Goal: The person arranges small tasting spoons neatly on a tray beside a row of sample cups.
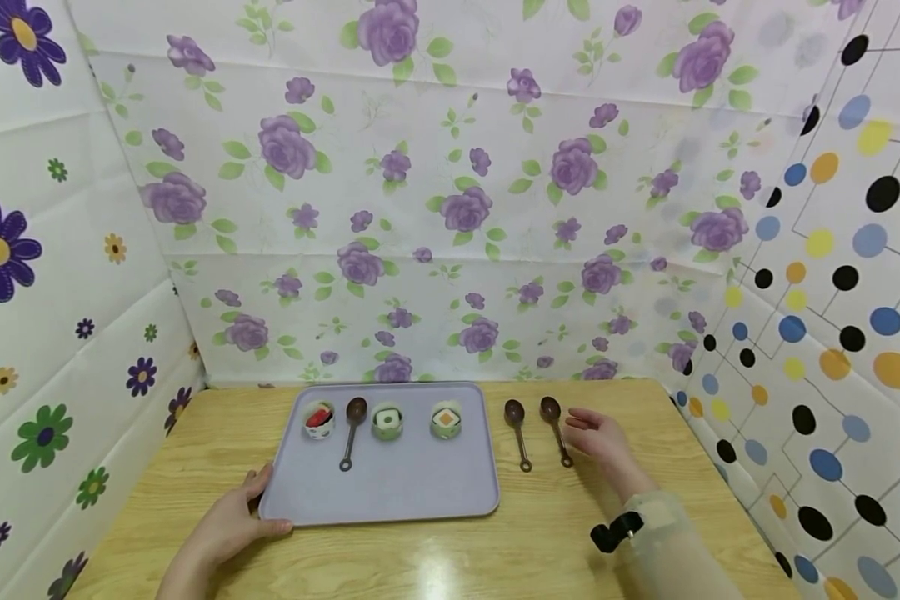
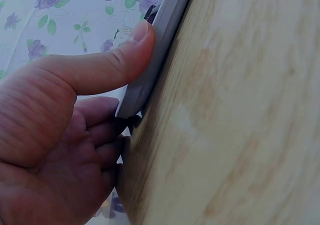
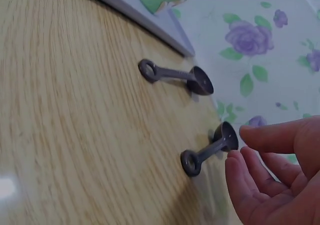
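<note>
The left hand grips the tray at its near left corner. Farther off, the right hand, fingers loose, is just right of the right spoon, near the middle spoon. Along the tray's far side, the left spoon lies between the left cup and middle cup, left of the right cup.

Wood-grain table, glare on near part. Rose cloth behind; flower cloth at left, dotted cloth at right.

Fingers against tray — wooden table alongside
</note>
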`<state>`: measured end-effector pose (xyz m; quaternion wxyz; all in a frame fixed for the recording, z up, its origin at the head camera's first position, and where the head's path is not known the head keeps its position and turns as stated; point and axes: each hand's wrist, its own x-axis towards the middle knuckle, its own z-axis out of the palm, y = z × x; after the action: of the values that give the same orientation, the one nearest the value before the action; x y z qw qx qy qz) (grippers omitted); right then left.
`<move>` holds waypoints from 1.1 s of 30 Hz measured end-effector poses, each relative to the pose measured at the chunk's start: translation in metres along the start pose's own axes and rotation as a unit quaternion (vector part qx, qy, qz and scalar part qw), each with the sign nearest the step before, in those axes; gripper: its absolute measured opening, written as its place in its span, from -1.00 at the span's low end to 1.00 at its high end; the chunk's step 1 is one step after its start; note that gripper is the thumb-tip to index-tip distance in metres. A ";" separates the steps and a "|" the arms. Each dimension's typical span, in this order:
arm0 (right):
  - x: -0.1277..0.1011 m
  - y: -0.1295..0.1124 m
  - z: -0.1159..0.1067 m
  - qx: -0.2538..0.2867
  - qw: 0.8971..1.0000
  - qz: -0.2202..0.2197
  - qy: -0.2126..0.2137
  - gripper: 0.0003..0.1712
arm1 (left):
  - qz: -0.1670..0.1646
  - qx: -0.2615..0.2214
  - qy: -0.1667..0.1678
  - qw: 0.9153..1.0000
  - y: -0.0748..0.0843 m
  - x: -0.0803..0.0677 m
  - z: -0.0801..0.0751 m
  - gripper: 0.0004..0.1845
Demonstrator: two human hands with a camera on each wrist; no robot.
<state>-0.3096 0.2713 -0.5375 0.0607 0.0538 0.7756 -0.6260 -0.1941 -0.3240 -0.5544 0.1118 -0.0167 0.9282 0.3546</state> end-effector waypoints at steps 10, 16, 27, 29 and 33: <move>0.008 0.009 -0.004 -0.029 0.999 0.017 -0.010 -0.31 | -0.003 0.008 -0.001 1.000 -0.001 0.000 0.000 0.40; 0.010 0.012 -0.005 -0.041 0.999 0.017 -0.019 -0.33 | -0.006 -0.008 -0.003 1.000 -0.001 0.001 0.000 0.42; 0.017 0.020 0.001 -0.087 0.996 0.008 -0.016 -0.31 | -0.005 -0.020 -0.007 1.000 -0.002 0.001 0.000 0.45; 0.018 0.021 0.002 -0.091 0.996 0.009 -0.012 -0.32 | -0.009 -0.023 -0.007 1.000 -0.002 0.001 0.000 0.46; 0.020 0.021 0.004 -0.087 0.996 0.015 0.000 -0.33 | -0.012 -0.031 -0.009 0.999 -0.002 0.002 0.000 0.48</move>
<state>-0.3263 0.2723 -0.5620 0.0747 0.0604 0.8261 -0.5552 -0.1955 -0.3249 -0.5561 0.1234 -0.0282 0.9154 0.3822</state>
